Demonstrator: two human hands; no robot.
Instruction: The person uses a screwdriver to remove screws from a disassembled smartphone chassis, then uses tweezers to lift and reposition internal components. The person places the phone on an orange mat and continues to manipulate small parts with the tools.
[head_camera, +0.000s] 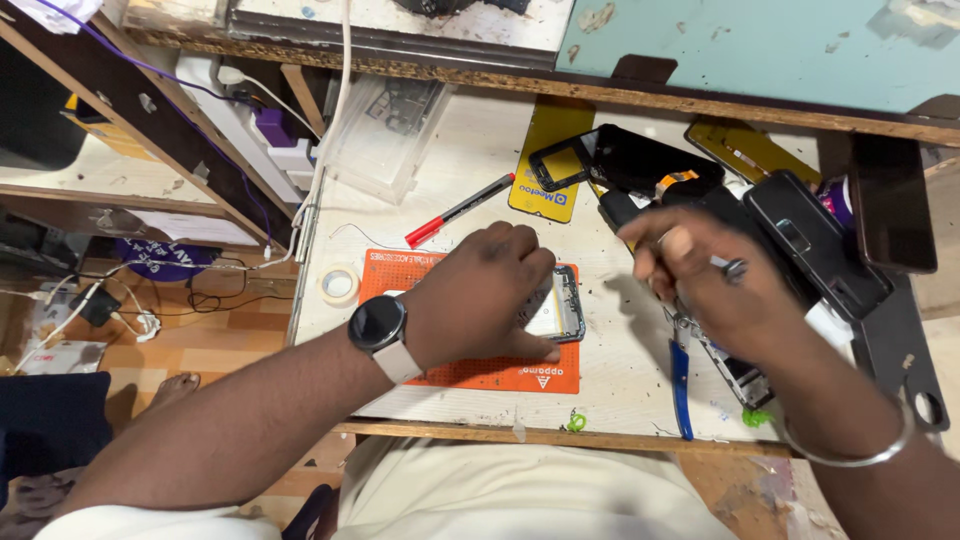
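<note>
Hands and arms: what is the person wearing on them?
The left hand has a round black smartwatch on a pale strap at the wrist. The right hand has a thin silver bangle around the wrist. Both forearms are bare, with no sleeves or gloves showing.

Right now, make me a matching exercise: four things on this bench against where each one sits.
Things:
1. phone frame
2. marker
3. tape roll
4. screwdriver

Places:
A. left of the orange mat
B. in the right hand
C. under the left hand, on the mat
D. above the mat, on bare bench

Pairs: 1-C, 2-D, 3-A, 4-B
</note>
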